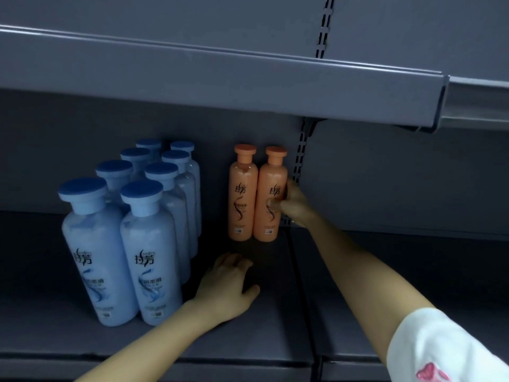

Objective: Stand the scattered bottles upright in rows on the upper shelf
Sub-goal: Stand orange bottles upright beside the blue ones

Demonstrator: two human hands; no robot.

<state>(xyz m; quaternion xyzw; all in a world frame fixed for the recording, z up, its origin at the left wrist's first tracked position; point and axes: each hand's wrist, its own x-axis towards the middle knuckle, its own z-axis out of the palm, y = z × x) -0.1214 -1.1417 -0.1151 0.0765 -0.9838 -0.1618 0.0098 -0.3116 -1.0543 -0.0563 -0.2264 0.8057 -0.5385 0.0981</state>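
Observation:
Two orange bottles stand upright side by side at the back of the grey shelf (248, 326). My right hand (293, 205) grips the right orange bottle (268, 199) around its middle, thumb on the front. The left orange bottle (242, 194) touches it. Several blue bottles (154, 252) with dark blue caps stand upright in two rows on the left. My left hand (225, 285) rests flat on the shelf in front of the orange bottles, fingers spread and holding nothing.
A grey shelf board (220, 86) overhangs above the bottles. A slotted upright (300, 155) runs down the back panel just right of the orange bottles. A seam divides this shelf from the neighbouring bay (399, 271) on the right.

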